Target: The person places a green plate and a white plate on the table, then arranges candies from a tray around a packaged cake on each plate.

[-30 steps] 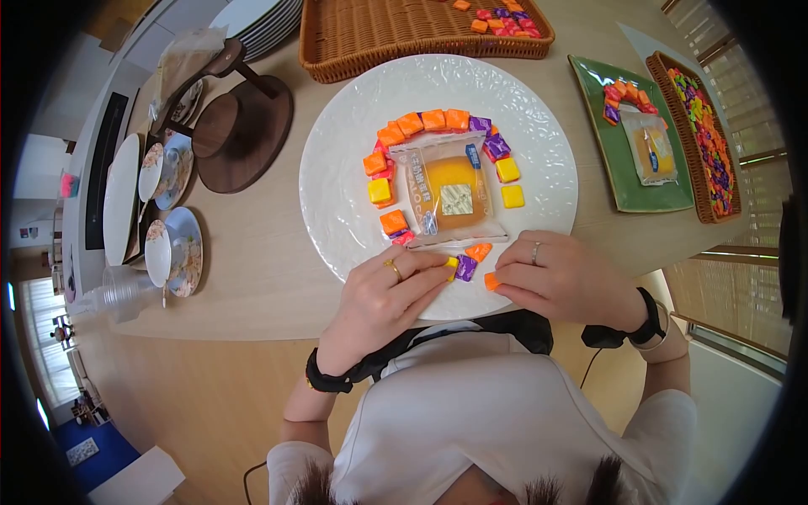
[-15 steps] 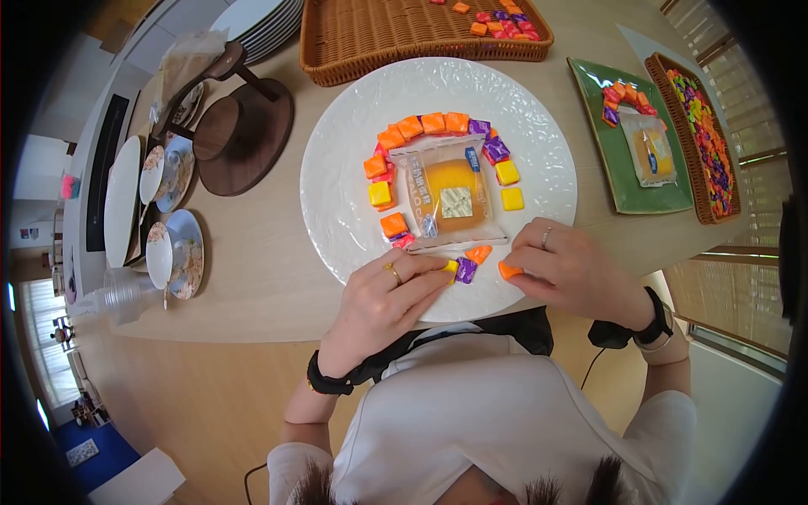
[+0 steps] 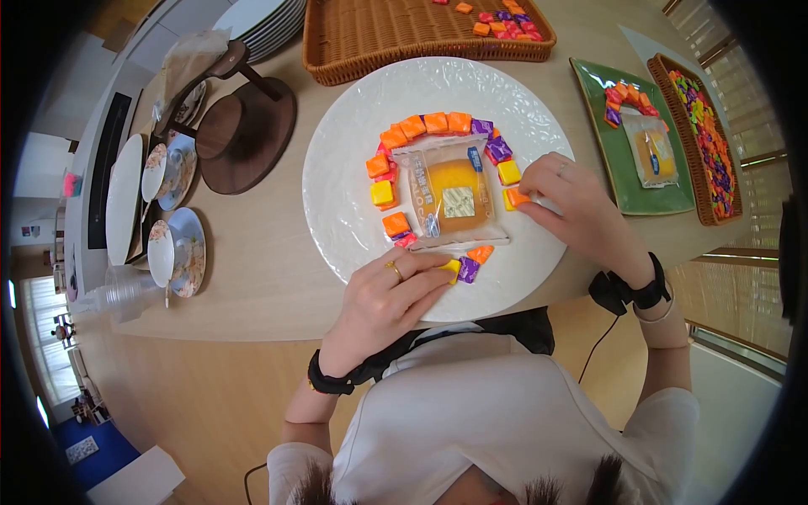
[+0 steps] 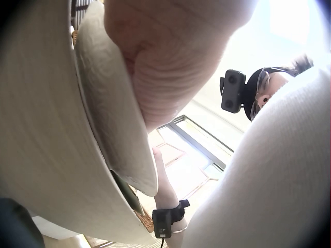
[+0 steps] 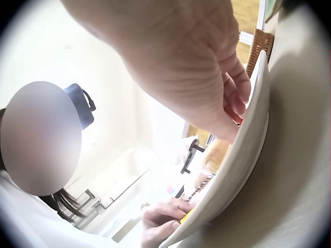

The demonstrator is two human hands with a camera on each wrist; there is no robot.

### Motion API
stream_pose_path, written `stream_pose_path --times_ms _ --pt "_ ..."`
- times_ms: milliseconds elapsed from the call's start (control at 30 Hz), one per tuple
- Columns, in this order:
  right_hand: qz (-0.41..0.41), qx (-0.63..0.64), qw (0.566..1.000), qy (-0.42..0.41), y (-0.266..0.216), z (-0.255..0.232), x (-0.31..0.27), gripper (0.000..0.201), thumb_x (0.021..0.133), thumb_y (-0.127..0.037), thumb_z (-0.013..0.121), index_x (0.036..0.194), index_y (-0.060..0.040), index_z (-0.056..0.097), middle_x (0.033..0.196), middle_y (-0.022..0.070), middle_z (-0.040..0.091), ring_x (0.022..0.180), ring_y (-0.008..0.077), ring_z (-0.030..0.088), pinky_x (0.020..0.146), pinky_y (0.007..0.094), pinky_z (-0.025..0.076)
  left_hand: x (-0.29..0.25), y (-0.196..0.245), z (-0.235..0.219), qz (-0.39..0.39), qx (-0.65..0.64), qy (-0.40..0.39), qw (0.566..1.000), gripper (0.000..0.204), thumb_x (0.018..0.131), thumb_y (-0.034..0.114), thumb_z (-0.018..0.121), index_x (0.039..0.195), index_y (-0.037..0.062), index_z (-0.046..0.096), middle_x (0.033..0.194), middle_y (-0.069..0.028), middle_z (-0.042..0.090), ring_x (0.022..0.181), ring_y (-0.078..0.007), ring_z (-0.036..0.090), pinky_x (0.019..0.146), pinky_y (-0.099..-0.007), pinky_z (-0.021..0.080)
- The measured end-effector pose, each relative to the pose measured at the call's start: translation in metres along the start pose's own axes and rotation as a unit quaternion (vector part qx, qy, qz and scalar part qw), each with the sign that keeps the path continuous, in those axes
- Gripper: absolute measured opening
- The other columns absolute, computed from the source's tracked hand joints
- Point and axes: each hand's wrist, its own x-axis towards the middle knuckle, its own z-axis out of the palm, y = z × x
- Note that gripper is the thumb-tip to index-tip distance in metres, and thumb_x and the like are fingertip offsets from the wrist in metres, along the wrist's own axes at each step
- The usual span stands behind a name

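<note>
Head view: right hand (image 3: 572, 202) fingers pinch an orange candy (image 3: 517, 198), long axis pointing left.

We see a wooden table (image 3: 252, 269). On it lie a white plate (image 3: 353, 227), a green plate (image 3: 627, 198), two baskets (image 3: 379, 38) and a stand (image 3: 248, 135).

text: none legible | packet (image 3: 452, 195) label: print too small to read
</note>
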Motion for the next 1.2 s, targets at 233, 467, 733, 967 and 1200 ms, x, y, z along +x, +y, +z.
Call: stream_pose_path --times_ms 233,467,733,967,1200 --pt "-0.052 -0.039 0.998 -0.001 -0.028 -0.010 -0.005 0.019 0.081 -0.011 0.075 0.092 -0.0034 0.062 0.091 0.0088 0.060 0.089 0.0271 0.061 0.078 0.0368 0.050 0.001 -0.001 0.001 0.002 -0.006 0.002 1.000 0.014 0.080 0.008 0.078 0.093 0.0064 0.074 0.101 -0.0040 0.071 0.088 -0.0221 0.069 0.073 -0.0327 0.058" --pt "-0.155 -0.067 0.978 -0.126 -0.042 0.011 -0.011 0.019 0.083 -0.009 0.064 0.101 -0.0040 0.066 0.089 0.0055 0.063 0.080 0.0202 0.062 0.069 0.0341 0.046 0.002 0.003 -0.001 0.006 -0.012 -0.005 1.000 0.019 0.078 0.010 0.079 0.096 0.0063 0.073 0.097 -0.0042 0.069 0.084 -0.0222 0.068 0.070 -0.0327 0.056" --pt "-0.131 -0.058 0.980 -0.138 -0.046 0.007 -0.009 0.021 0.082 -0.008 0.068 0.101 -0.0015 0.067 0.088 0.0060 0.063 0.077 0.0224 0.062 0.066 0.0360 0.049 0.002 0.006 -0.006 0.003 -0.013 -0.043 0.999 0.029 0.074 0.013 0.082 0.100 0.0050 0.075 0.099 -0.0061 0.070 0.085 -0.0242 0.067 0.074 -0.0335 0.056" --pt "-0.121 0.009 0.983 -0.138 -0.041 0.005 -0.018 0.014 0.083 -0.006 0.069 0.095 -0.0024 0.064 0.099 0.0084 0.066 0.088 0.0265 0.064 0.076 0.0375 0.053 0.001 0.004 -0.005 0.009 -0.011 -0.044 0.999 0.027 0.074 0.013 0.082 0.099 0.0052 0.074 0.101 -0.0050 0.071 0.085 -0.0243 0.067 0.073 -0.0337 0.055" --pt "0.002 0.045 0.999 -0.018 -0.021 -0.011 -0.008 0.023 0.080 -0.006 0.075 0.098 -0.0036 0.061 0.092 0.0114 0.063 0.091 0.0306 0.061 0.078 0.0386 0.051 -0.002 0.002 -0.003 0.022 -0.019 -0.037 0.999 0.026 0.075 0.013 0.082 0.099 0.0055 0.075 0.099 -0.0046 0.072 0.085 -0.0235 0.066 0.074 -0.0331 0.055"
